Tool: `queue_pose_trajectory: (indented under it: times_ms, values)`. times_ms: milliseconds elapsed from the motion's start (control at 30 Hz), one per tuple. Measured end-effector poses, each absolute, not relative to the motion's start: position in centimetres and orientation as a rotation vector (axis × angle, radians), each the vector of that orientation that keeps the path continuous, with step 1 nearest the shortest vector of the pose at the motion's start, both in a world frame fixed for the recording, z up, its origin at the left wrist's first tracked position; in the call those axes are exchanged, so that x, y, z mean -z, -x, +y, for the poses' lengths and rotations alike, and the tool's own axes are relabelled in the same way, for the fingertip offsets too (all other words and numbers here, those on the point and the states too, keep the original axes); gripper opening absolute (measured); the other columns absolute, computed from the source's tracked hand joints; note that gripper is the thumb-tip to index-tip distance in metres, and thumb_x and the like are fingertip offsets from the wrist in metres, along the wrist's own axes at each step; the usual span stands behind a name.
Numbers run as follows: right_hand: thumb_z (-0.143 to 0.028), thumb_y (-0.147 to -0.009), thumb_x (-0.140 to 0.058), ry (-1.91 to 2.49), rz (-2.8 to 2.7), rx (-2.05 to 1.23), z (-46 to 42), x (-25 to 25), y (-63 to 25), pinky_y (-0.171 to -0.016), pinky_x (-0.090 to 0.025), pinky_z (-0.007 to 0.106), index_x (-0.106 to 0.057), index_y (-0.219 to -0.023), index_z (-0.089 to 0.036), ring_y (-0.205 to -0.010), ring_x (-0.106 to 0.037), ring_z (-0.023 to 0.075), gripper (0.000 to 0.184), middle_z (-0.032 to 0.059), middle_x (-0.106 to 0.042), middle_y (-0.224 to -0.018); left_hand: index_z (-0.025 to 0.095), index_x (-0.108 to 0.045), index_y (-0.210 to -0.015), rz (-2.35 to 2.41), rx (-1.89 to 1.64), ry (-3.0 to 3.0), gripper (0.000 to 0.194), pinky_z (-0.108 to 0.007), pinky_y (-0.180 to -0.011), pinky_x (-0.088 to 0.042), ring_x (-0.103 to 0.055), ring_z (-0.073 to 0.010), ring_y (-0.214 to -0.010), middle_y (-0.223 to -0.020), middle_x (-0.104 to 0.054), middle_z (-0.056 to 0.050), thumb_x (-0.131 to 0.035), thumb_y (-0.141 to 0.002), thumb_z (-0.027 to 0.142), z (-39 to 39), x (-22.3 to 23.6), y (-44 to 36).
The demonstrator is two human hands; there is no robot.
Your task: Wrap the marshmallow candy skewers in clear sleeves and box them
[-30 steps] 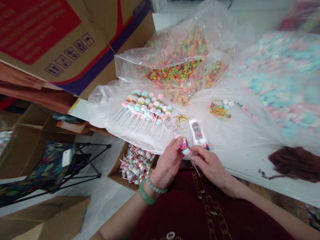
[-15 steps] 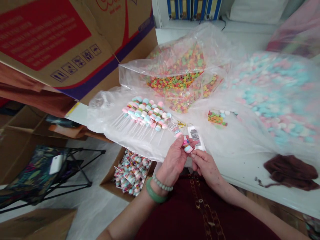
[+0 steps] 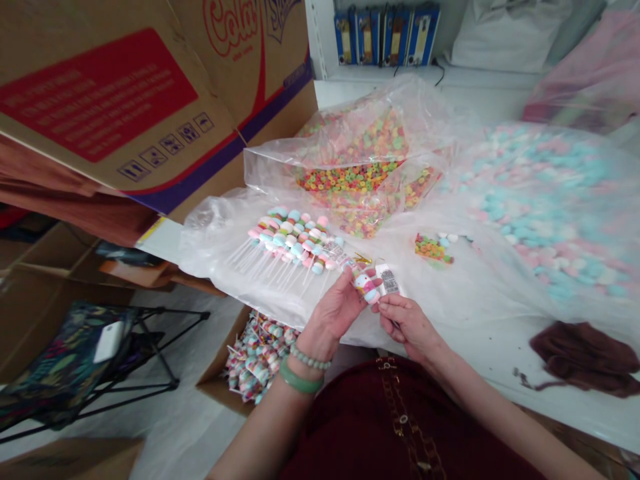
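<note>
One candy skewer (image 3: 367, 285) sits in the left hand (image 3: 340, 308), the right hand (image 3: 407, 323) pinching its near end. More skewers (image 3: 293, 240) lie left beyond the grip.

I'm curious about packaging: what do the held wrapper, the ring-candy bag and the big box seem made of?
Wrapper: probably thin, printed plastic film, partly see-through.
Bag: likely clear, glossy plastic; it shows highlights and creases.
Box: apparently matte cardboard, being brown, flat-panelled and printed.
</note>
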State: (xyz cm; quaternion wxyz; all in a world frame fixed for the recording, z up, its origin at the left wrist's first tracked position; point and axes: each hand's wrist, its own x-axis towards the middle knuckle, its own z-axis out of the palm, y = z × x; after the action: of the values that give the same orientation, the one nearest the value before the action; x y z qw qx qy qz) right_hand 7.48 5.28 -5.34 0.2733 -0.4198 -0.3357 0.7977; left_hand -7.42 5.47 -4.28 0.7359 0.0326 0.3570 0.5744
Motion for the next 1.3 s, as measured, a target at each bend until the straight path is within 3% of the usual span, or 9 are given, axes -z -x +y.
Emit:
queue_pose_trajectory:
  times_ms: [233, 400, 500, 633, 800, 967, 1133, 1233, 1300]
  values:
    - [-0.035, -0.065, -0.064, 1.281, -0.933, -2.011, 6.4, 5.5, -7.4, -0.038, -0.011, 0.02, -0.059, -0.07, -0.016, -0.038, -0.023, 0.0039, 0.021, -0.0086, -0.037, -0.045, 0.013, -0.061, -0.079, 0.985, -1.356, -0.089, 0.021, -0.03, -0.069, -0.052, -0.065, -0.0197, -0.079, -0.08, -0.066, -0.007, -0.061, -0.083, 0.033, 6.9, 3.4, 7.5]
    - [-0.035, -0.069, -0.061, 1.294, -1.155, -1.862, 6.9, 5.9, -6.7, -0.04, -0.019, 0.021, -0.057, -0.065, -0.018, -0.042, -0.03, 0.0068, 0.018, -0.0065, -0.04, -0.047, 0.012, -0.064, -0.083, 1.038, -1.43, -0.346, 0.024, -0.025, -0.07, -0.05, -0.062, -0.0144, -0.074, -0.08, -0.065, -0.005, -0.068, -0.077, 0.035, 6.0, 3.9, 6.1]
    - [-0.035, -0.074, -0.059, 1.275, -1.276, -1.734, 6.8, 6.0, -6.1, -0.043, -0.025, 0.022, -0.06, -0.068, -0.019, -0.046, -0.034, 0.0084, 0.018, -0.0055, -0.043, -0.051, 0.012, -0.063, -0.084, 1.011, -1.427, -0.315, 0.028, -0.027, -0.073, -0.051, -0.064, -0.0166, -0.077, -0.081, -0.066, -0.006, -0.067, -0.077, 0.039, 5.8, 4.1, 5.9]
    - [-0.037, -0.075, -0.058, 1.26, -1.198, -1.824, 6.4, 5.9, -5.9, -0.041, -0.022, 0.022, -0.058, -0.069, -0.02, -0.043, -0.03, 0.0084, 0.019, -0.0064, -0.041, -0.049, 0.012, -0.062, -0.087, 0.977, -1.355, -0.201, 0.029, -0.031, -0.073, -0.053, -0.065, -0.0197, -0.079, -0.084, -0.066, -0.008, -0.063, -0.081, 0.04, 5.9, 4.0, 6.7]
    - [-0.036, -0.076, -0.058, 1.295, -1.257, -1.782, 6.3, 5.8, -6.3, -0.043, -0.024, 0.023, -0.062, -0.073, -0.02, -0.045, -0.033, 0.0096, 0.016, -0.0051, -0.044, -0.053, 0.014, -0.06, -0.089, 0.998, -1.4, -0.217, 0.02, -0.03, -0.069, -0.054, -0.066, -0.0192, -0.076, -0.084, -0.066, -0.005, -0.07, -0.074, 0.022, 6.4, 3.7, 7.5]
    - [-0.029, -0.078, -0.056, 1.34, -1.558, -1.429, 6.5, 6.1, -6.9, -0.056, -0.033, 0.025, -0.062, -0.068, -0.022, -0.059, -0.046, 0.0144, 0.014, -0.0024, -0.051, -0.059, 0.013, -0.061, -0.085, 1.121, -1.415, -0.144, 0.017, -0.029, -0.067, -0.054, -0.065, -0.0165, -0.071, -0.081, -0.066, -0.004, -0.07, -0.073, 0.02, 6.8, 4.0, 8.3]
    - [-0.024, -0.081, -0.05, 1.381, -1.835, -1.113, 6.8, 6.2, -6.9, -0.063, -0.034, 0.027, -0.062, -0.068, -0.023, -0.067, -0.051, 0.0169, 0.018, -0.0003, -0.057, -0.066, 0.014, -0.063, -0.085, 1.172, -1.399, -0.285, 0.023, -0.025, -0.067, -0.052, -0.063, -0.0139, -0.071, -0.081, -0.067, -0.003, -0.075, -0.066, 0.022, 6.4, 4.1, 8.0]
    - [-0.025, -0.081, -0.051, 1.287, -1.829, -1.144, 6.9, 6.4, -6.7, -0.067, -0.035, 0.027, -0.062, -0.07, -0.022, -0.071, -0.052, 0.0168, 0.016, 0.0002, -0.059, -0.07, 0.013, -0.065, -0.089, 1.1, -1.334, -0.333, 0.026, -0.026, -0.071, -0.051, -0.064, -0.0153, -0.077, -0.085, -0.068, -0.005, -0.075, -0.068, 0.024, 6.1, 4.0, 7.6]
    - [-0.027, -0.08, -0.053, 1.245, -1.686, -1.34, 6.9, 6.5, -6.6, -0.063, -0.035, 0.026, -0.062, -0.071, -0.021, -0.066, -0.049, 0.015, 0.014, -0.0013, -0.055, -0.065, 0.013, -0.065, -0.089, 1.077, -1.283, -0.332, 0.024, -0.026, -0.071, -0.051, -0.064, -0.0156, -0.077, -0.084, -0.068, -0.006, -0.074, -0.068, 0.021, 6.2, 4.0, 7.8]
